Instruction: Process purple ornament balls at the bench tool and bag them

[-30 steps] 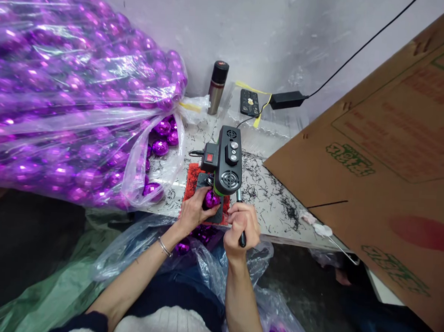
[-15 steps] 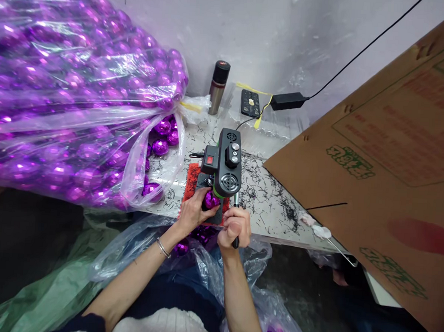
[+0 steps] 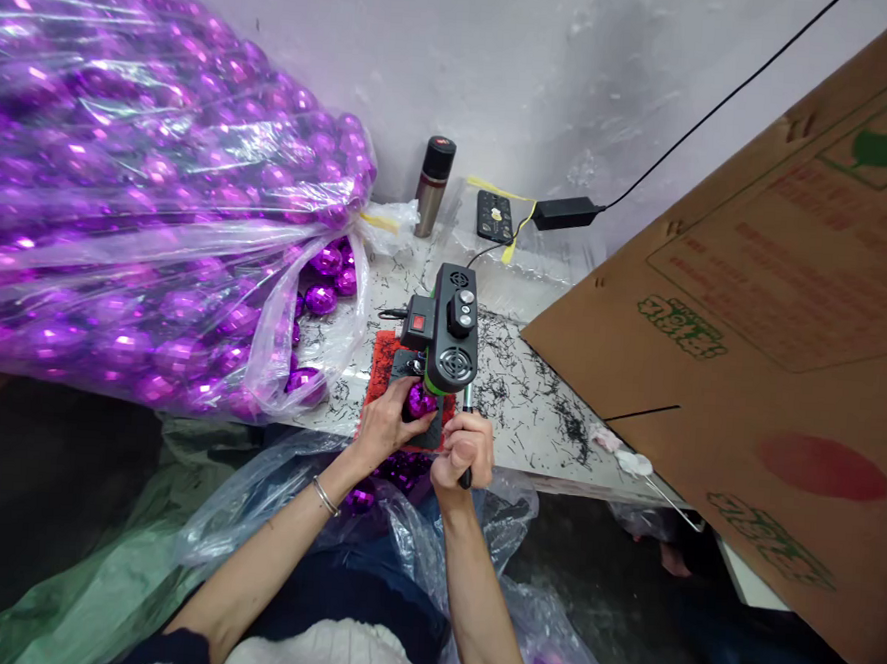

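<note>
A shiny purple faceted ball (image 3: 420, 401) is pinched in my left hand (image 3: 385, 427), under the front end of a small black bench machine (image 3: 455, 318). My right hand (image 3: 466, 452) is wrapped around the black-gripped lever (image 3: 466, 477) at the machine's right side. The machine has a red switch and two round vents, and its base stands on a red mat (image 3: 383, 353). The underside of the machine's head, where it meets the ball, is hidden from above.
A big clear bag of purple balls (image 3: 158, 204) fills the left, some balls spilling from its mouth. Behind stand a flask (image 3: 432, 186), a phone-like black item (image 3: 494, 216) and a power adapter (image 3: 567, 213). A cardboard box (image 3: 751, 341) leans in at right. Black scraps litter the table (image 3: 512, 446).
Both hands keep their hold on the ball and the lever, with hardly any movement. The view has shifted slightly, so the box and wall items sit a little differently.
</note>
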A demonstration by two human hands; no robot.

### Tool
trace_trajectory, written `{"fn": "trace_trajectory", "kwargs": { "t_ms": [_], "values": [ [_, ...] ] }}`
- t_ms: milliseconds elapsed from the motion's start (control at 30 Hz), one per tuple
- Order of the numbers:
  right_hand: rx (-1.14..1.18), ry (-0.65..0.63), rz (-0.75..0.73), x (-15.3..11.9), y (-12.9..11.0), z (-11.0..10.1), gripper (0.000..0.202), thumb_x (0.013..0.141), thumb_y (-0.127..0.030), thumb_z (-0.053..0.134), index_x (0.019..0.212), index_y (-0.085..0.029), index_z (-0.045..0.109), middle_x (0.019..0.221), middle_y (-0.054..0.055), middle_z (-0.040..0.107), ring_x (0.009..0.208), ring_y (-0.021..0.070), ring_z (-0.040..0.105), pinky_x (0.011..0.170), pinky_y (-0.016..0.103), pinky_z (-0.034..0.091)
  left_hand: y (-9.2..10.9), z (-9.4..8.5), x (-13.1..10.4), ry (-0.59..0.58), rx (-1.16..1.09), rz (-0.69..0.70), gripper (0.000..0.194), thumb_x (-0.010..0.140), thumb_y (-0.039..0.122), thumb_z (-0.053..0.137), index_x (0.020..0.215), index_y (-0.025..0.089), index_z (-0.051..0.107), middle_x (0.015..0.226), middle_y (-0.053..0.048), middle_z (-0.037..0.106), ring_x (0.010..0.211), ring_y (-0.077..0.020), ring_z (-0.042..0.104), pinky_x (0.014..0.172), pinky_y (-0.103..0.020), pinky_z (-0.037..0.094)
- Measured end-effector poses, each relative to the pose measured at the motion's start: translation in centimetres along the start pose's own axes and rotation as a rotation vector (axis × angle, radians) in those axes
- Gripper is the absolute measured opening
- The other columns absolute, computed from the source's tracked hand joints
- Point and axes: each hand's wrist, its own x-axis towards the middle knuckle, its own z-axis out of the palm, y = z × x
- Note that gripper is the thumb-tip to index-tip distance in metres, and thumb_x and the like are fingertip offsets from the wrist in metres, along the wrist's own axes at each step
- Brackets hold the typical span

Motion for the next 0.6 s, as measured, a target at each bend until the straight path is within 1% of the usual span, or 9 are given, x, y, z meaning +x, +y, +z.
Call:
{"fn": "trace_trajectory", "kwargs": {
  "t_ms": [133, 300, 467, 533, 600],
  "values": [
    [-0.003, -0.017, -0.033, 0.3, 0.1, 0.0, 0.038, 0.112, -0.027, 0.037, 0.077, -0.025, 0.052, 0.075, -0.002, 0.058, 0.062, 0.0134, 0.057, 0.063, 0.031, 0.049, 0.0, 0.0, 0.1, 0.0, -0.006, 0.0, 0.056, 0.092, 0.042, 0.087, 0.139, 0.023, 0.065, 0.133, -0.012, 0.079, 0.113, -0.0294, 0.082, 0.091, -0.037, 0.067],
    [-0.011, -0.009, -0.048, 0.3, 0.3, 0.1, 0.037, 0.112, -0.023, 0.034, 0.078, -0.026, 0.049, 0.076, -0.003, 0.057, 0.063, 0.0131, 0.056, 0.065, 0.032, 0.051, 0.0, 0.1, 0.2, 0.001, -0.005, -0.013, 0.055, 0.091, 0.039, 0.088, 0.139, 0.024, 0.066, 0.133, -0.011, 0.079, 0.113, -0.0302, 0.082, 0.091, -0.037, 0.067],
    [-0.027, -0.031, -0.098, -0.1, 0.5, 0.3, 0.04, 0.114, -0.029, 0.036, 0.077, -0.025, 0.048, 0.073, -0.004, 0.057, 0.062, 0.0122, 0.058, 0.066, 0.031, 0.051, 0.2, 0.1, 0.2, -0.01, -0.002, -0.018, 0.057, 0.09, 0.041, 0.089, 0.14, 0.022, 0.066, 0.133, -0.012, 0.079, 0.113, -0.031, 0.082, 0.092, -0.038, 0.067],
    [-0.021, -0.004, -0.07, 0.4, 0.1, 0.2, 0.042, 0.114, -0.028, 0.037, 0.074, -0.025, 0.047, 0.071, -0.004, 0.056, 0.061, 0.0122, 0.057, 0.064, 0.031, 0.049, 0.2, 0.1, 0.2, -0.005, -0.005, -0.013, 0.056, 0.09, 0.04, 0.088, 0.139, 0.023, 0.067, 0.133, -0.012, 0.079, 0.112, -0.0308, 0.082, 0.091, -0.038, 0.068],
    [-0.013, 0.02, 0.022, 1.7, -0.8, 0.1, 0.043, 0.113, -0.026, 0.038, 0.071, -0.025, 0.046, 0.068, -0.003, 0.054, 0.061, 0.0128, 0.057, 0.06, 0.03, 0.045, 0.2, 0.2, 0.3, 0.006, -0.019, -0.003, 0.055, 0.09, 0.038, 0.088, 0.139, 0.024, 0.067, 0.133, -0.011, 0.079, 0.113, -0.0305, 0.082, 0.092, -0.038, 0.068]
  ]
}}
